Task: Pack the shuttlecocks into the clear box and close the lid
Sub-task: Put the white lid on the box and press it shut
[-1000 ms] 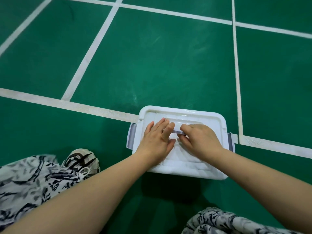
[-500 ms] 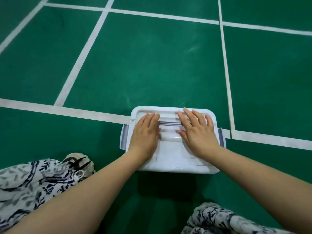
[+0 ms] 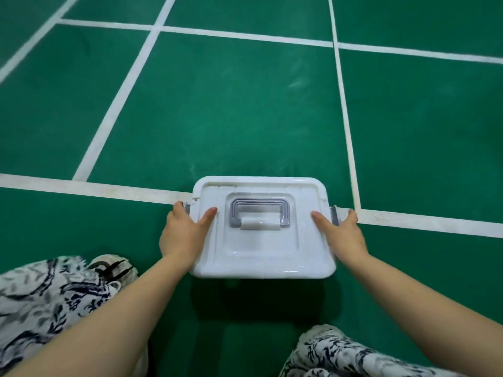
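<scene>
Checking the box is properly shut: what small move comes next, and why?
Probably press the left latch and right latch shut: the lid lies flat, and the left hand and right hand grip its ends, fingers over those latches.

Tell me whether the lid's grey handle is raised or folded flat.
Folded flat: the grey handle lies down in the recess of the lid.

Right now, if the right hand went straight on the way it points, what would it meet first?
Probably the grey clip latch beside the white plastic lid: the right hand straddles it, thumb on the lid, forefinger outside. Past that, a white court line; depth is unclear.
</scene>
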`<action>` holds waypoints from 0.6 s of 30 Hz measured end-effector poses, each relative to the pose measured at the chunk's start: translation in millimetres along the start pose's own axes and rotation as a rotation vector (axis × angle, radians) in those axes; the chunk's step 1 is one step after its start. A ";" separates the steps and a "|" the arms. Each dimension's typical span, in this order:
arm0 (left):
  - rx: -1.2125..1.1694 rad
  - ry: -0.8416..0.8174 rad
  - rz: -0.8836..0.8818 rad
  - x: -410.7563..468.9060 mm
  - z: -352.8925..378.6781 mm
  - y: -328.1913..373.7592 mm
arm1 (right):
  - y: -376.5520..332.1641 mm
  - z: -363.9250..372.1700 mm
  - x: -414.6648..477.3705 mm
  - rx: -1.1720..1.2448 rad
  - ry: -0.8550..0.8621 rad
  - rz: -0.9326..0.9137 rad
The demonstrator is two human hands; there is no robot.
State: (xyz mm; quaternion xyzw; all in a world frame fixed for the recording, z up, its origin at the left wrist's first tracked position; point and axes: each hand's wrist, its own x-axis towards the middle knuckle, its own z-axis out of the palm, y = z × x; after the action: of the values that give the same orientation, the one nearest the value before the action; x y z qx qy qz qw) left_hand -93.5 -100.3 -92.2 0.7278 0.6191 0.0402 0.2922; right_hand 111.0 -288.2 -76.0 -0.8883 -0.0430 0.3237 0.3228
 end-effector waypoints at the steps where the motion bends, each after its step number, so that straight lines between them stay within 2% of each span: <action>1: 0.036 0.014 0.023 1.1 1.3 -0.9 | 0.2 0.3 -0.1 0.013 -0.006 0.008; 6: 0.081 0.075 0.058 0.5 2.7 -0.9 | 1.9 2.1 2.2 -0.022 0.000 -0.037; 10: 0.039 0.061 0.054 -3.4 3.1 3.7 | 2.2 5.4 4.7 0.139 -0.001 -0.066; 18: -0.334 -0.102 -0.083 4.4 2.3 2.1 | 2.3 9.9 7.9 0.340 -0.127 -0.112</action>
State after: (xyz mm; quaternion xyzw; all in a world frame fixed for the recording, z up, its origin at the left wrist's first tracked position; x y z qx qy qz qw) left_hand -89.6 -97.3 -94.5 0.6441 0.6178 0.0933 0.4414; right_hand 110.9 -282.3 -87.5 -0.7951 -0.0575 0.3632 0.4823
